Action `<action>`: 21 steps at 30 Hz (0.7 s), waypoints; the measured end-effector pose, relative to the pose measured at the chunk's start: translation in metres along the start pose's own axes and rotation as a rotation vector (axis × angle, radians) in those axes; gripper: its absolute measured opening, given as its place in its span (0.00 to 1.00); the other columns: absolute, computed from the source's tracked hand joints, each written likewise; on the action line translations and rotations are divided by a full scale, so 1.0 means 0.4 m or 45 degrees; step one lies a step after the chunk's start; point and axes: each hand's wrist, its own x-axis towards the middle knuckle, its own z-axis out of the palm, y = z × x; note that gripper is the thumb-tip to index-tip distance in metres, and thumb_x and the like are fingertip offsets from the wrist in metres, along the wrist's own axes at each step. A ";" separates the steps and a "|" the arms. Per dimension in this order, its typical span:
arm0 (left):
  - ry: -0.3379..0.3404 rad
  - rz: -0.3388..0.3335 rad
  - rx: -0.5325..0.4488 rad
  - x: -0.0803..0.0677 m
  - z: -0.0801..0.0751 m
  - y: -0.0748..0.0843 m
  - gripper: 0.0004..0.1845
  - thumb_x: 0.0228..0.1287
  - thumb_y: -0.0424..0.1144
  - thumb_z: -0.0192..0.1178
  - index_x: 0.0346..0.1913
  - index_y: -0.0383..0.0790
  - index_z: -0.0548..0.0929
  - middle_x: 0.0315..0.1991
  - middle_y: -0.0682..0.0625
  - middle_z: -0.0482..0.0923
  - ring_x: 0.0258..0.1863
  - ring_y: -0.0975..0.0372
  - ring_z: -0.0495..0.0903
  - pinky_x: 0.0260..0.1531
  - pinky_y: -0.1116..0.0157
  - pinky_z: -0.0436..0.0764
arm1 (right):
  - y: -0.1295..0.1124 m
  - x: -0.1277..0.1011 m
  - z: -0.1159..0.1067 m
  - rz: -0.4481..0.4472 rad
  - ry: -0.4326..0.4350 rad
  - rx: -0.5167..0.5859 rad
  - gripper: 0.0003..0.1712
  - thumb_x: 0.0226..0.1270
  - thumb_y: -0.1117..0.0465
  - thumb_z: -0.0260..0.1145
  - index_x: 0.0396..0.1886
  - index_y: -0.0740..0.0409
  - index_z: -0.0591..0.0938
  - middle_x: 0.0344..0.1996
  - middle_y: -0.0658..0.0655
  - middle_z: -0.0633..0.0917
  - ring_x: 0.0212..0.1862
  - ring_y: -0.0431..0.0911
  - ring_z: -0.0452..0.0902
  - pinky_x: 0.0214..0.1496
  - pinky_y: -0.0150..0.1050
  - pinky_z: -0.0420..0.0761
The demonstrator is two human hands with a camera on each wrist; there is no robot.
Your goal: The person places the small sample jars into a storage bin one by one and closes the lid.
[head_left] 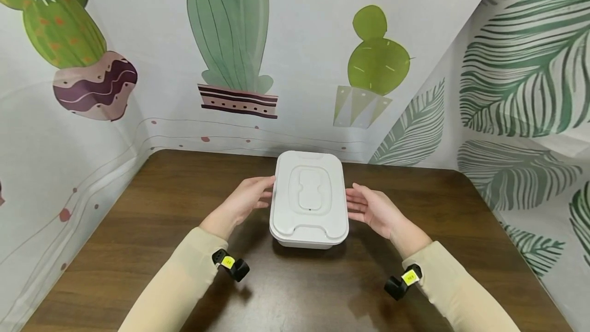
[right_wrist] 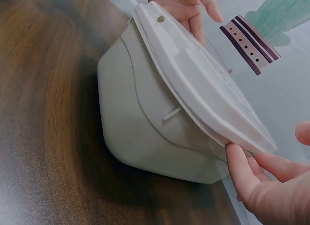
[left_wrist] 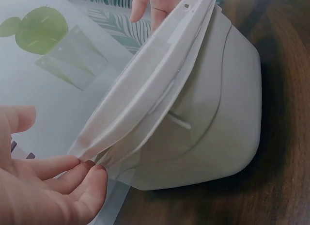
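A white plastic storage box (head_left: 305,245) stands upright on the table, and its white lid (head_left: 286,204) lies on top. The lid has rounded corners and a raised oblong panel in its middle. At the box's left side is my left hand (head_left: 243,200); its fingertips touch the lid's edge, as the left wrist view shows, while the thumb stands apart. My right hand (head_left: 375,211) is on the opposite side, fingers extended, with the fingertips against the underside of the lid's edge and the thumb off it. What the box contains is hidden.
The dark brown wooden table (head_left: 156,229) carries the box near its back edge. A white cloth backdrop (head_left: 313,76) printed with cacti and leaves hangs behind the table and along its sides. Each wrist bears a black strap, the left strap (head_left: 238,269) and the right strap (head_left: 395,288).
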 end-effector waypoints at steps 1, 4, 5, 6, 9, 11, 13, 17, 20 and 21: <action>-0.001 0.001 0.007 0.000 0.000 0.000 0.28 0.70 0.48 0.49 0.64 0.31 0.68 0.63 0.39 0.68 0.58 0.49 0.72 0.53 0.56 0.76 | 0.001 0.000 0.000 -0.001 0.002 -0.010 0.34 0.75 0.50 0.47 0.65 0.76 0.61 0.43 0.51 0.81 0.45 0.41 0.78 0.49 0.38 0.81; -0.009 0.013 0.027 -0.004 0.003 0.003 0.28 0.70 0.47 0.49 0.64 0.31 0.67 0.64 0.38 0.67 0.62 0.47 0.69 0.58 0.51 0.73 | 0.003 0.001 0.000 0.000 0.008 -0.043 0.34 0.75 0.49 0.48 0.65 0.75 0.62 0.44 0.51 0.81 0.45 0.41 0.78 0.49 0.38 0.81; -0.011 0.016 0.032 -0.005 0.004 0.004 0.28 0.70 0.47 0.49 0.64 0.30 0.67 0.65 0.38 0.66 0.63 0.47 0.68 0.59 0.50 0.72 | 0.004 0.001 0.000 0.001 0.010 -0.051 0.34 0.74 0.49 0.48 0.65 0.75 0.62 0.44 0.51 0.81 0.45 0.41 0.77 0.49 0.38 0.81; -0.016 0.017 0.039 -0.006 0.005 0.005 0.27 0.70 0.46 0.48 0.65 0.31 0.67 0.65 0.38 0.66 0.63 0.46 0.68 0.60 0.50 0.71 | 0.004 0.001 0.000 0.002 0.010 -0.057 0.34 0.74 0.49 0.49 0.65 0.74 0.63 0.45 0.51 0.81 0.46 0.41 0.77 0.49 0.39 0.81; -0.025 0.021 0.050 -0.008 0.007 0.006 0.27 0.70 0.46 0.48 0.65 0.31 0.66 0.65 0.38 0.66 0.65 0.46 0.66 0.62 0.49 0.69 | 0.006 0.002 -0.001 0.004 0.013 -0.065 0.34 0.74 0.49 0.49 0.65 0.74 0.63 0.45 0.51 0.81 0.46 0.42 0.77 0.49 0.39 0.81; -0.033 0.021 0.055 -0.008 0.008 0.004 0.27 0.70 0.45 0.49 0.65 0.30 0.66 0.66 0.37 0.65 0.65 0.46 0.65 0.63 0.48 0.68 | 0.007 0.003 -0.001 0.003 0.013 -0.067 0.33 0.74 0.50 0.48 0.65 0.74 0.63 0.45 0.51 0.81 0.46 0.42 0.77 0.49 0.39 0.81; -0.043 0.018 0.062 -0.007 0.009 0.002 0.27 0.70 0.45 0.49 0.65 0.30 0.66 0.66 0.37 0.65 0.66 0.47 0.64 0.64 0.47 0.66 | 0.008 0.003 -0.001 0.003 0.015 -0.071 0.33 0.74 0.50 0.48 0.65 0.74 0.63 0.45 0.51 0.81 0.46 0.41 0.77 0.49 0.39 0.81; -0.056 0.015 0.084 -0.007 0.010 -0.004 0.28 0.70 0.45 0.49 0.66 0.30 0.65 0.67 0.38 0.63 0.68 0.48 0.62 0.65 0.47 0.65 | 0.011 0.003 0.000 0.008 0.024 -0.082 0.33 0.74 0.49 0.49 0.65 0.73 0.64 0.46 0.51 0.81 0.46 0.41 0.77 0.48 0.40 0.81; -0.057 0.025 0.099 -0.008 0.012 -0.006 0.28 0.70 0.45 0.50 0.66 0.30 0.65 0.68 0.38 0.63 0.69 0.49 0.61 0.64 0.47 0.65 | 0.013 0.002 0.000 0.014 0.031 -0.087 0.33 0.74 0.49 0.50 0.65 0.72 0.64 0.46 0.51 0.81 0.45 0.41 0.77 0.48 0.40 0.81; -0.058 0.028 0.104 -0.009 0.012 -0.006 0.28 0.70 0.45 0.50 0.66 0.30 0.65 0.68 0.38 0.63 0.69 0.49 0.61 0.64 0.47 0.65 | 0.014 0.002 0.000 0.015 0.032 -0.089 0.33 0.73 0.49 0.50 0.65 0.72 0.64 0.46 0.51 0.81 0.45 0.41 0.77 0.49 0.40 0.81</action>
